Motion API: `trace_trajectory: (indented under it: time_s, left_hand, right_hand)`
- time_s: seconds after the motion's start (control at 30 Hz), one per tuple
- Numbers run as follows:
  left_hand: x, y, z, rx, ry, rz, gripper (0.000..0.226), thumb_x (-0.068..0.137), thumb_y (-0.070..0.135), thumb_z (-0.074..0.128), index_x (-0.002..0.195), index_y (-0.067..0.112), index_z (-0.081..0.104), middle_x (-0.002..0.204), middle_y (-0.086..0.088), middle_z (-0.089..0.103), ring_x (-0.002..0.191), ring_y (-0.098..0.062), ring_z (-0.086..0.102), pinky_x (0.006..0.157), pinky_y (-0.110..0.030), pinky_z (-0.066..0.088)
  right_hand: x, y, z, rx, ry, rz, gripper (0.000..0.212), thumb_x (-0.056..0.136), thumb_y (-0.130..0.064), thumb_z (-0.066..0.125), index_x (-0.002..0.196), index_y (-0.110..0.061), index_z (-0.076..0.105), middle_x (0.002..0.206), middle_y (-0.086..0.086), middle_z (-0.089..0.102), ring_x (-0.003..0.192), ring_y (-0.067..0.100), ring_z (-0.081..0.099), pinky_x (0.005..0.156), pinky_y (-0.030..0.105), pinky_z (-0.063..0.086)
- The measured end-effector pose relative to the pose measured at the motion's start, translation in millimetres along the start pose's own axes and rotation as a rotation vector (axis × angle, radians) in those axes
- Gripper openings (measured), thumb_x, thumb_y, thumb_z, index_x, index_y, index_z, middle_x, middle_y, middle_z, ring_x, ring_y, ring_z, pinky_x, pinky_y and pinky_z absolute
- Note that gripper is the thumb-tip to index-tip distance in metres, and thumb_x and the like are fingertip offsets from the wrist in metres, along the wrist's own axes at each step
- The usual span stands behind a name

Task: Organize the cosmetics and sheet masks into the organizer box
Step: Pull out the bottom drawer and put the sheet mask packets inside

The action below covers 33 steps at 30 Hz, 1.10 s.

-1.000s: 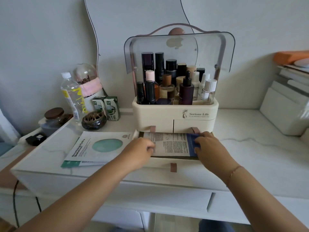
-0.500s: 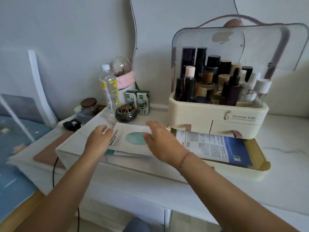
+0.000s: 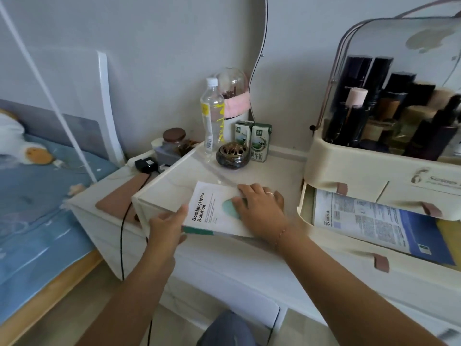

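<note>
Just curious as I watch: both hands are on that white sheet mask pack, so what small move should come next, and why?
Probably lift the pack and carry it right to the open drawer. The left hand pinches its edge, the right hand lies on top, and the drawer already holds other packs.

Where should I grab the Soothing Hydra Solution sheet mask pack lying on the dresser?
Pinch the sheet mask pack at its near-left edge, coming from the dresser's front: it lies flat, and that edge reaches the dresser top's front rim, probably letting fingers slip underneath.

Materials and finishes
Sheet mask packet (image 3: 212,213): matt white; organizer box (image 3: 349,168): smooth cream plastic, clear glossy lid (image 3: 399,41); surface (image 3: 274,171): glossy marbled white.
</note>
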<state>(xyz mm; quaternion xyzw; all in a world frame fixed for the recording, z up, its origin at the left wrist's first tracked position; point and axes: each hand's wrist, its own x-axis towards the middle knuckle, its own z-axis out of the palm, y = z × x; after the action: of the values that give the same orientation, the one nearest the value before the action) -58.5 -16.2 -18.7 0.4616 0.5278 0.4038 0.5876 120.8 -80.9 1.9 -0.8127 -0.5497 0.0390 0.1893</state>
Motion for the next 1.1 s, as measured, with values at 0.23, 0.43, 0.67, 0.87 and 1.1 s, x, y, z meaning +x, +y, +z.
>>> trace_trajectory:
  time_s: [0.23,0.43,0.67,0.87,1.1]
  left_hand:
    - [-19,6,-14,-0.122,-0.460,-0.270,0.034,0.076,0.027,0.070,0.103,0.007,0.069,0.097,-0.018,0.073,0.077,-0.028,0.072,0.060,-0.037,0.057]
    - [-25,8,-18,-0.036,-0.357,0.039,0.021,0.089,0.015,0.062,0.109,0.011,0.067,0.098,-0.011,0.075,0.086,-0.026,0.072,0.067,-0.035,0.056]
    - [0,46,-16,-0.027,-0.315,0.437,0.021,0.091,0.014,0.061,0.097,0.033,0.068,0.101,0.001,0.075,0.087,-0.014,0.072,0.065,-0.026,0.057]
    - [30,41,5,-0.002,-0.407,0.435,0.028,0.092,0.005,0.057,0.108,0.027,0.063,0.103,0.005,0.074,0.096,-0.013,0.070,0.075,-0.026,0.056]
    - [24,33,6,0.065,-0.325,0.424,0.023,0.091,0.007,0.059,0.103,0.026,0.064,0.095,0.011,0.075,0.087,-0.005,0.070,0.067,-0.016,0.051]
  right_hand:
    - [-25,1,-2,0.189,-0.022,-0.175,0.040,0.099,-0.030,0.035,0.138,-0.023,0.041,0.142,-0.002,0.045,0.133,0.019,0.036,0.116,0.040,0.013]
    - [-31,2,-22,0.498,0.267,0.055,0.085,0.080,-0.044,0.067,0.147,-0.018,0.020,0.149,0.002,0.026,0.128,0.017,0.040,0.113,0.041,0.026]
    - [-18,1,-62,1.196,0.155,0.107,0.040,0.079,0.008,0.065,0.117,-0.003,0.057,0.115,0.019,0.066,0.092,0.020,0.062,0.087,0.036,0.051]
    - [-8,5,-52,1.118,0.228,0.146,0.029,0.088,0.005,0.053,0.111,-0.012,0.053,0.103,0.002,0.064,0.090,0.010,0.059,0.083,0.022,0.048]
    - [-19,1,-31,1.012,0.201,0.240,0.032,0.089,0.001,0.051,0.116,-0.017,0.047,0.106,-0.001,0.060,0.097,0.015,0.056,0.079,0.025,0.045]
